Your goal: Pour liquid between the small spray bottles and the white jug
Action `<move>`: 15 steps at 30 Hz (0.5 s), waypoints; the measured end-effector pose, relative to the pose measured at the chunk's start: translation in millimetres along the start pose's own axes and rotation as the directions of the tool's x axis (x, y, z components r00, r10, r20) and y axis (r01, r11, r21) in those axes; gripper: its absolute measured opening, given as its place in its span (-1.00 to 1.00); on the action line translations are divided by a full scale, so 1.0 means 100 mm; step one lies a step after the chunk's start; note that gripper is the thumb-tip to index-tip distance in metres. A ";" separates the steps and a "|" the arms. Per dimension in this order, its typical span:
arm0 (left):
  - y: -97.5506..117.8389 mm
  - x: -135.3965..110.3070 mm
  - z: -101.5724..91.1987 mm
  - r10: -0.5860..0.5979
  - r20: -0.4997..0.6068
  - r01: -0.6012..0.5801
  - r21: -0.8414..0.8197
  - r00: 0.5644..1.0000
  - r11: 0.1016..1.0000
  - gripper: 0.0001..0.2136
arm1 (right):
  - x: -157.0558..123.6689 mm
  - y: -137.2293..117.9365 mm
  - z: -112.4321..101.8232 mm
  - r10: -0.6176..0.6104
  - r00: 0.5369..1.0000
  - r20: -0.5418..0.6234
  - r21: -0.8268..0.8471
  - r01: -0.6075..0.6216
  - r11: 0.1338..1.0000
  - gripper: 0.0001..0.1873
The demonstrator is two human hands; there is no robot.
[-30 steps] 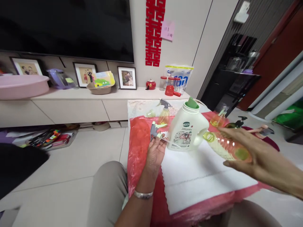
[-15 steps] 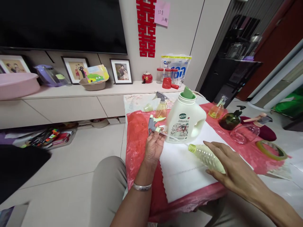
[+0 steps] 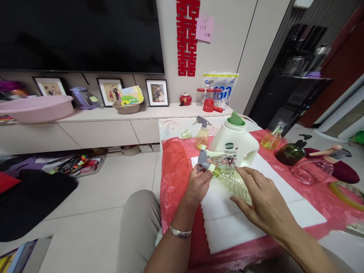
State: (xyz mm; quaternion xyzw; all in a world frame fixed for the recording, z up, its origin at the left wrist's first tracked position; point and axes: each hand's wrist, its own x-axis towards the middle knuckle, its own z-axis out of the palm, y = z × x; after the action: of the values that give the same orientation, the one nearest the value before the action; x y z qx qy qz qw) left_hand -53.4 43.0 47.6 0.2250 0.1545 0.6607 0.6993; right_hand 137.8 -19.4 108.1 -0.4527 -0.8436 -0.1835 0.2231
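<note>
- Hands are meeting over the white cloth (image 3: pixel 241 223) on the low counter (image 3: pixel 176 178): the left hand (image 3: pixel 199 185) is pinching a grey spray trigger head (image 3: pixel 205 161), fingers curled tight around it.
- The right hand (image 3: pixel 260 201) is lying fingers-spread over a pale ribbed bottle (image 3: pixel 230 180), pressing it down on the cloth.
- That bottle is lying on its side, long axis running from the right hand up and leftward, its open neck pointing straight at the trigger head, the two just about touching.
- The left hand is sitting nearer the neck, the right nearer the base.
- Just behind them a white jug (image 3: pixel 234 146) is standing upright; its label seems to read "Silk Garden", the smaller print being too fine to make out.
- A bag (image 3: pixel 220 89) on the shelf is showing large blue numerals, and the pink note (image 3: pixel 204 29) on the wall is carrying handwriting I cannot read.
</note>
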 end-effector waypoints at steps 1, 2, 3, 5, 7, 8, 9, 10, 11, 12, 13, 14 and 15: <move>0.00 0.00 0.00 0.001 0.003 -0.001 0.005 1.000 1.000 -0.58 | 0.01 0.00 0.02 0.002 1.000 0.001 0.008 -0.002 1.000 -0.34; 0.00 0.00 -0.01 0.006 0.006 -0.006 0.008 1.000 1.000 -0.57 | 0.01 0.01 0.03 0.005 1.000 0.006 0.025 -0.005 1.000 -0.33; 0.00 0.01 -0.01 0.009 0.014 -0.010 0.013 1.000 1.000 -0.56 | 0.01 0.01 0.04 0.008 1.000 0.008 0.051 -0.008 0.999 -0.33; 0.01 0.01 0.00 0.012 0.046 -0.013 0.022 0.999 1.000 -0.54 | 0.02 0.03 0.05 0.022 1.000 0.006 0.117 -0.022 0.993 -0.32; 0.01 0.00 0.00 0.011 0.087 -0.013 0.028 0.996 1.000 -0.53 | 0.02 0.05 0.04 0.038 0.999 0.005 0.182 -0.038 0.983 -0.31; 0.01 0.00 0.00 0.009 0.107 -0.012 0.032 0.994 0.999 -0.54 | 0.03 0.06 0.03 0.043 0.999 0.009 0.214 -0.044 0.976 -0.30; 0.00 0.00 0.00 0.006 0.125 -0.011 0.036 0.992 0.999 -0.55 | 0.04 0.07 0.01 0.049 0.999 0.019 0.252 -0.052 0.966 -0.29; 0.00 -0.01 0.01 0.004 0.142 -0.009 0.040 0.990 0.999 -0.56 | 0.04 0.08 0.00 0.061 0.998 0.032 0.299 -0.067 0.952 -0.28; 0.00 -0.01 0.01 0.001 0.156 -0.007 0.041 0.988 0.999 -0.57 | 0.05 0.09 -0.01 0.086 0.995 0.056 0.358 -0.100 0.928 -0.26; -0.01 -0.02 0.01 -0.004 0.166 -0.003 0.039 0.986 0.999 -0.57 | 0.05 0.10 -0.01 0.128 0.987 0.095 0.429 -0.157 0.890 -0.25; -0.01 -0.03 0.02 -0.012 0.172 0.006 0.035 0.985 0.999 -0.57 | 0.05 0.12 -0.01 0.187 0.970 0.154 0.506 -0.240 0.828 -0.23; -0.01 -0.04 0.02 -0.024 0.179 0.019 0.029 0.984 0.999 -0.56 | 0.04 0.14 0.01 0.250 0.940 0.232 0.584 -0.340 0.737 -0.21; -0.01 -0.05 0.03 -0.040 0.187 0.036 0.025 0.982 0.999 -0.55 | 0.02 0.15 0.03 0.300 0.898 0.322 0.657 -0.440 0.612 -0.20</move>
State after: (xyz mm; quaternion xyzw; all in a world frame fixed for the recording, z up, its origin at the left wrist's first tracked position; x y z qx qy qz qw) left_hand -51.8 38.2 49.2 0.2908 0.0993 0.6213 0.7208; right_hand 149.0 -8.0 108.5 -0.5092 -0.7511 0.2509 0.3371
